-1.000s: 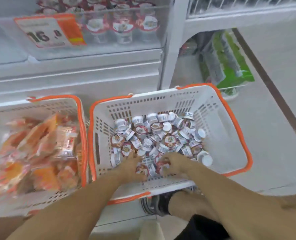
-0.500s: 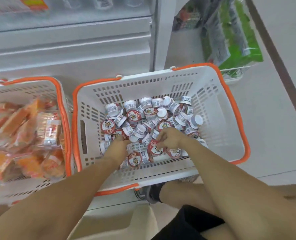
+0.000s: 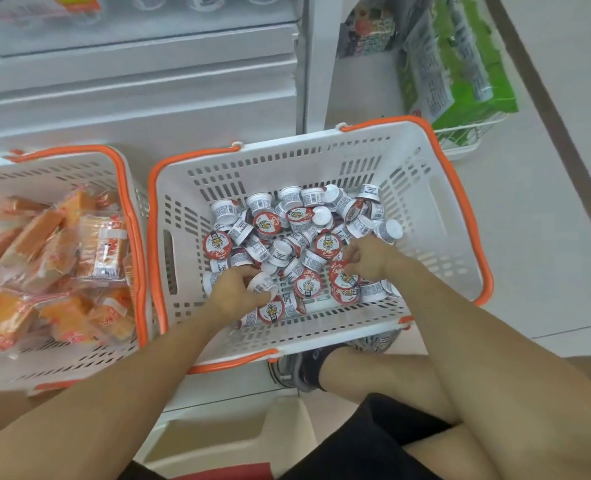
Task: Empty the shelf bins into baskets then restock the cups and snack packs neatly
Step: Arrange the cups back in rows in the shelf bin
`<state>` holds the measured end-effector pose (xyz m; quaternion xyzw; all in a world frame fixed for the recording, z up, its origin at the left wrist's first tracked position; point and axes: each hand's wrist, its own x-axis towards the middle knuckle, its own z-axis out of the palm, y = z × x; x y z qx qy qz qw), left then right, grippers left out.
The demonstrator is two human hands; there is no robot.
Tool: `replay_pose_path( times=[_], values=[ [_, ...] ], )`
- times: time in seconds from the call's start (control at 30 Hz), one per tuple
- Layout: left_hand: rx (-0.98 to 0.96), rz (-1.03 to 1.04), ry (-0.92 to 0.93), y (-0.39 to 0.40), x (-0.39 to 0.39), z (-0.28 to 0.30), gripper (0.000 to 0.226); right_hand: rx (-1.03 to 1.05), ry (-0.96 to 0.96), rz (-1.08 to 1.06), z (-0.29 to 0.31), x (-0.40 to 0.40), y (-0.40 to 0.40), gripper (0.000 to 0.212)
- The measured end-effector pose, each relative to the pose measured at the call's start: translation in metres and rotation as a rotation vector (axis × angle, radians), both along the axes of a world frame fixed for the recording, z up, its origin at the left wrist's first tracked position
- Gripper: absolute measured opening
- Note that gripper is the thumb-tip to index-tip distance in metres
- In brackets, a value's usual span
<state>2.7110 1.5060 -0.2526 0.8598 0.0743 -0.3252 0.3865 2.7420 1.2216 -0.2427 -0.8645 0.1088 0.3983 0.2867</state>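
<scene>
Far left: snack basket (image 3: 128, 216), white with an orange rim, cut off by the frame's left edge, piled with orange snack packs (image 3: 55, 268). Its right rim is just beside the cup basket (image 3: 425, 202), with only a narrow gap between them. Cups (image 3: 287, 237) heaped in the cup basket's middle and near side, some lids up, some tipped. Bare slotted floor shows along the right wall and the far-left corner, so there's room there. My left hand (image 3: 231, 292) is low in the near-left of the pile, fingers curled round a white cup (image 3: 263, 284) lying on its side. My right hand (image 3: 370, 259) is right of centre, fingertips pinching a red-lidded cup (image 3: 342, 277) at its lid edge. Behind: white shelf base (image 3: 141, 98), close to both back rims. Right: open floor (image 3: 546, 237), green packs (image 3: 460, 74) in a wire rack. My shoe (image 3: 297, 370) sits just under the near rim.
</scene>
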Motion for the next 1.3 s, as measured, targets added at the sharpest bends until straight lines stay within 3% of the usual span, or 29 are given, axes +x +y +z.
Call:
replay_pose_path(
  times=[0.17,0.27,0.4,0.5,0.6,0.73,0.87,0.9,0.97,1.0,1.03,1.13,1.2,1.3],
  values=[
    [-0.389,0.375,0.332,-0.008,-0.01,0.005,0.048,0.078,0.046,-0.065,0.01,0.004,0.004,0.018],
    [-0.547,0.396,0.481,-0.017,-0.01,0.012,0.07,0.06,0.014,-0.127,0.013,0.003,0.008,0.027],
    [-0.462,0.179,0.466,-0.021,-0.014,0.018,0.078,-0.053,-0.096,-0.166,0.009,-0.007,0.003,0.024],
    [-0.452,0.145,0.426,-0.019,-0.019,0.012,0.094,-0.057,-0.094,-0.184,0.004,-0.011,0.003,0.027],
    [-0.453,0.241,0.408,-0.021,-0.023,0.016,0.066,-0.057,-0.123,-0.227,0.004,-0.013,0.006,0.032],
    [-0.421,0.24,0.356,-0.024,-0.02,0.013,0.062,-0.064,-0.184,-0.245,0.004,-0.011,0.008,0.031],
    [-0.541,0.253,0.491,-0.029,-0.014,0.016,0.044,-0.043,-0.182,-0.271,-0.001,-0.013,0.005,0.024],
    [-0.587,0.312,0.522,-0.031,-0.013,0.016,0.048,-0.014,-0.164,-0.258,-0.001,-0.015,0.005,0.024],
    [-0.613,0.405,0.527,-0.033,-0.012,0.009,0.084,0.068,-0.124,-0.241,-0.001,-0.019,0.008,0.024],
    [-0.583,0.435,0.524,-0.037,-0.011,0.009,0.094,0.125,-0.111,-0.28,-0.001,-0.02,0.01,0.023],
    [-0.523,0.435,0.514,-0.04,-0.01,0.008,0.09,0.192,-0.086,-0.351,-0.001,-0.022,0.01,0.024],
    [-0.311,0.338,0.472,-0.054,-0.007,0.004,0.054,0.416,0.003,-0.618,-0.002,-0.021,0.006,0.025],
    [-0.263,0.28,0.462,-0.065,-0.003,-0.002,0.053,0.368,-0.036,-0.669,-0.003,-0.015,-0.002,0.023],
    [-0.222,0.233,0.466,-0.087,0.002,-0.005,0.065,0.203,-0.074,-0.572,-0.004,-0.003,-0.021,0.019]
  ],
)
